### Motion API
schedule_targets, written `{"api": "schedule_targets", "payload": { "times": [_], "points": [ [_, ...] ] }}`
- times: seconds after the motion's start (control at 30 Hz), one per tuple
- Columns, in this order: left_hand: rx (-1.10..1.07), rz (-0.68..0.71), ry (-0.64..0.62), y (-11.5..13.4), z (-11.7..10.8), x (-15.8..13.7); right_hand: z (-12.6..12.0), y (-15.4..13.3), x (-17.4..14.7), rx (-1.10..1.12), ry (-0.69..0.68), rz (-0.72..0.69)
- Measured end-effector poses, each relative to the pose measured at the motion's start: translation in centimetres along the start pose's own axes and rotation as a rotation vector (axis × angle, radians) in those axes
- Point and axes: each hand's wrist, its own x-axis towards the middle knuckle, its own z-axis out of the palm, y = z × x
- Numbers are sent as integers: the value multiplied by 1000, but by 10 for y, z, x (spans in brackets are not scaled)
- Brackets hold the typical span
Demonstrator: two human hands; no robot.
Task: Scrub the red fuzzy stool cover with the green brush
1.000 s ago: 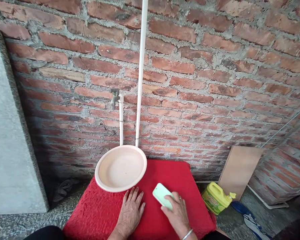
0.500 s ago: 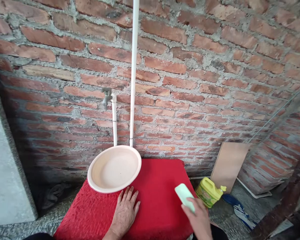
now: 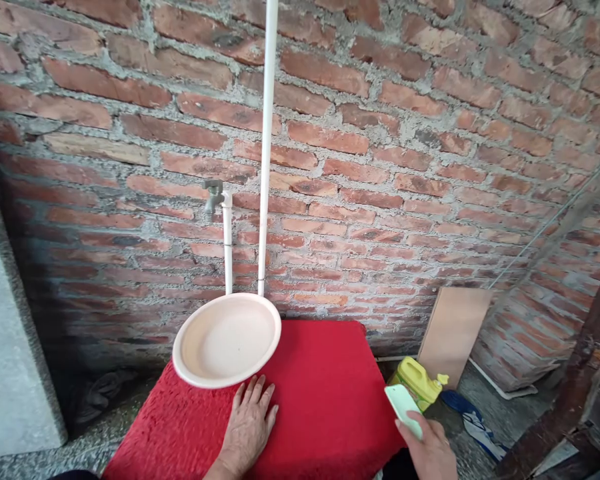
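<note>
A red plush cloth point(image 3: 325, 373) covers a low table in front of me. My left hand point(image 3: 247, 427) lies flat on it, fingers spread, the fingertips close to the rim of a pale pink basin point(image 3: 180, 363). At the cloth's right edge, my right hand point(image 3: 433, 450) grips what looks like a pale green scrub brush point(image 3: 399, 401), rectangular with a small hole near its far end. Its underside and any bristles are hidden. To the left the pile looks rough, while to the right it looks smoother.
A yellow jug point(image 3: 415, 381) stands on the floor to the right, before a leaning board point(image 3: 455, 327). Blue slippers point(image 3: 475, 423) lie nearby. A grey tap point(image 3: 213, 193) and white pipes point(image 3: 266, 167) run along the brick wall. A dark wooden post point(image 3: 575, 380) leans at far right.
My right hand has moved the brush rightward and slightly down, from over the cloth to its right edge. The left hand has stayed in place on the cloth.
</note>
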Motion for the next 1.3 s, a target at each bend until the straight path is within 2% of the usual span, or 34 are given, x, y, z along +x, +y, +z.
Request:
{"api": "schedule_targets", "payload": {
  "times": [0.07,0.13,0.2,0.3,0.37,0.47,0.53,0.6,0.73,0.8,0.83,0.9,1.0,1.07,1.13,1.2,1.3],
  "points": [
    [-14,-13,-19,1,-4,0,-4,-1,0,32,-21,-68],
    [-11,-37,-47,-2,-7,-1,-1,-29,-5,128,-37,-82],
    [9,-57,-77,-8,-10,-4,7,-76,-15,223,-89,-82],
    [43,-57,-102,-20,-14,-9,22,-159,-34,297,-265,-215],
    [54,-51,-96,-25,-17,-12,31,-205,-46,290,-333,-301],
    [56,-44,-87,-26,-22,-13,44,-238,-52,240,-376,-379],
    [50,-47,-95,-24,-26,-12,51,-232,-47,212,-388,-385],
    [38,-65,-105,-20,-29,-10,54,-205,-34,189,-368,-341],
    [-5,-101,-114,-15,-31,-8,42,-128,2,142,-202,-110],
    [-30,-116,-98,-15,-31,-8,34,-106,13,159,-127,4],
    [-43,-119,-85,-15,-31,-9,31,-104,14,181,-111,34],
    [-69,-123,-51,-17,-30,-10,31,-120,7,250,-136,6],
    [-116,-157,9,-23,-26,-14,42,-179,-21,345,-250,-196],
    [-155,-182,47,-28,-23,-16,52,-222,-43,335,-306,-342],
    [-188,-192,71,-31,-21,-17,60,-250,-58,279,-333,-444],
    [-214,-203,73,-31,-21,-18,64,-254,-60,233,-342,-484],
    [-242,-220,45,-29,-24,-16,62,-213,-41,207,-327,-381]
  ]
}}
